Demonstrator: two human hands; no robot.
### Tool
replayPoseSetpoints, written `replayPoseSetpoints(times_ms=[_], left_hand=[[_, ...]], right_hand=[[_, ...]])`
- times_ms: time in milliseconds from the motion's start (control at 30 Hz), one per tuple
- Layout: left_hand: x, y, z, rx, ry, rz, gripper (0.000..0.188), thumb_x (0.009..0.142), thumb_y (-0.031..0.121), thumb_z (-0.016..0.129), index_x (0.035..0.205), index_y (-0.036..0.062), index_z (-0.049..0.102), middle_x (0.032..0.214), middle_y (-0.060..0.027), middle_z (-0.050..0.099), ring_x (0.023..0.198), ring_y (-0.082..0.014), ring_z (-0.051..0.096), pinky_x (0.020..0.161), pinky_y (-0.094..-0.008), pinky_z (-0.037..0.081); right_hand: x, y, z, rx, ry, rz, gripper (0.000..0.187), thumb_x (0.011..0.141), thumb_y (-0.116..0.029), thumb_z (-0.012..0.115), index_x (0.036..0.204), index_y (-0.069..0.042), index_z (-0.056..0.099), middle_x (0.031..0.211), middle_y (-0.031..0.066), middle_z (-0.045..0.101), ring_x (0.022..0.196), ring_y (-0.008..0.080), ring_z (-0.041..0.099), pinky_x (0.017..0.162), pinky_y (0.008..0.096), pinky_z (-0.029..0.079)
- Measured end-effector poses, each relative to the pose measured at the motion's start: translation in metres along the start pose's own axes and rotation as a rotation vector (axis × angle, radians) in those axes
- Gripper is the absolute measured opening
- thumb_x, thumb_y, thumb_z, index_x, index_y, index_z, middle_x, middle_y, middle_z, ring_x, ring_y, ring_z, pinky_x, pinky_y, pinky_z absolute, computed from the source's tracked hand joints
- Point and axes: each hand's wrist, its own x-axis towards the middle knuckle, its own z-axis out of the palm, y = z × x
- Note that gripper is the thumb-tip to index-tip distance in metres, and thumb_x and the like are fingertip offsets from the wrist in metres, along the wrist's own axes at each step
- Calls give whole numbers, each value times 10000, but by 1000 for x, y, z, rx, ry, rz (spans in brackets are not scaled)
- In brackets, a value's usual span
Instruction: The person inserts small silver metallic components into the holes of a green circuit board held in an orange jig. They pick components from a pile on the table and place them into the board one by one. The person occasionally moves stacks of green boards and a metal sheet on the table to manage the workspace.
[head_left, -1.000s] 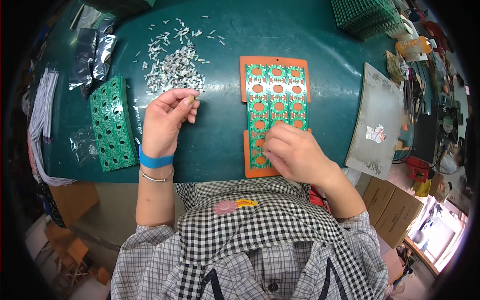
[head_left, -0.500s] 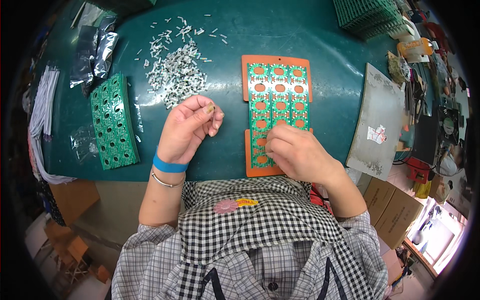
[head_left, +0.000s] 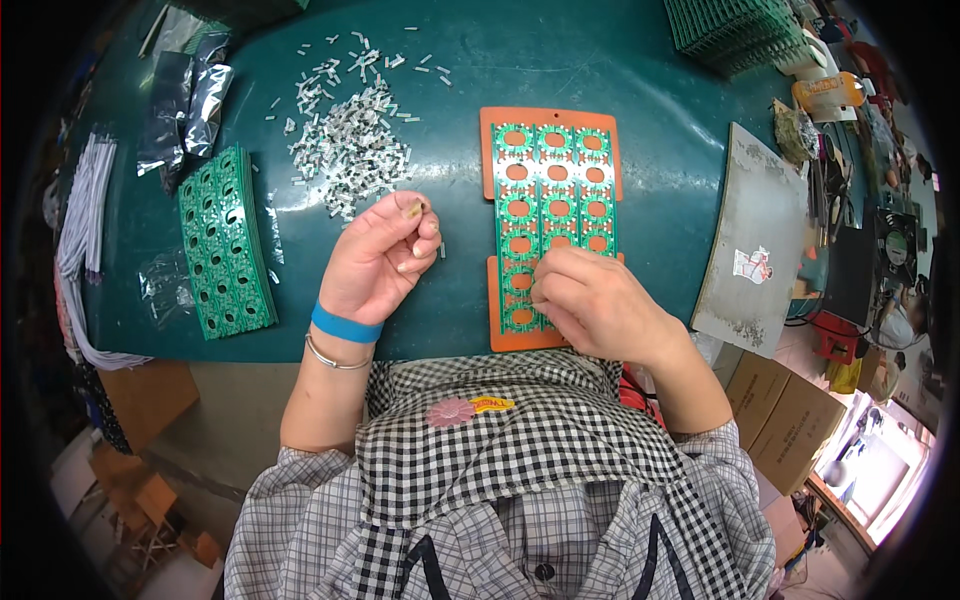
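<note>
Having shifted rightward, the left hand [head_left: 385, 245] apparently pinches a small part [head_left: 423, 207].

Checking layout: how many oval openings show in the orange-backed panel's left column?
6 openings, one above another down the left column of the panel; others farther right may be hidden by the right hand.
</note>
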Motion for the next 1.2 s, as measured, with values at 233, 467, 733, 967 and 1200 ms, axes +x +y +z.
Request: replayPoseSetpoints(times_ms=[233, 467, 733, 967, 1200], left_hand=[[-3, -5, 6, 186, 53, 1, 105, 967, 83, 591, 1033, 3, 607, 855, -73, 598, 683, -99, 473, 517, -189, 341], [-7, -13, 17, 334, 94, -45, 105, 942, 88, 652, 1004, 4, 637, 834, -49, 663, 662, -64, 556, 550, -177, 419], [-6, -23, 36, 524, 127, -14, 99, 913, 79, 690, 953, -1, 646, 807, -56, 660, 625, -57, 534, 510, -175, 388], [-3, -30, 42, 488, 42, -32, 111, 895, 74, 714, 943, -21, 683, 804, -41, 680, 642, -34, 541, 525, -162, 385], [8, -34, 46, 475, 77, 20, 106, 911, 59, 687, 961, -31, 661, 861, -109, 697, 641, -72, 559, 504, -184, 413]], right_hand=[[0, 1, 11, -98, 39, -1, 104, 775, -28, 650, 841, -6, 573, 833, 99, 506, 803, 261, 568, 657, 377, 498], [1, -9, 11, -233, -28, -26, 121, 727, -46, 636, 816, -25, 557, 851, 83, 499, 802, 255, 560, 659, 368, 500], [8, -2, -6, 27, 65, 1, 167, 763, -74, 732, 866, -39, 604, 867, 76, 556, 819, 236, 604, 668, 354, 510], [30, -5, -10, 325, 252, 57, 145, 789, -27, 722, 888, -29, 615, 843, 73, 591, 792, 242, 615, 653, 345, 503], [48, 45, -36, 289, 340, 362, 38, 906, -48, 602, 889, -16, 591, 861, 124, 607, 813, 275, 605, 729, 366, 488]])
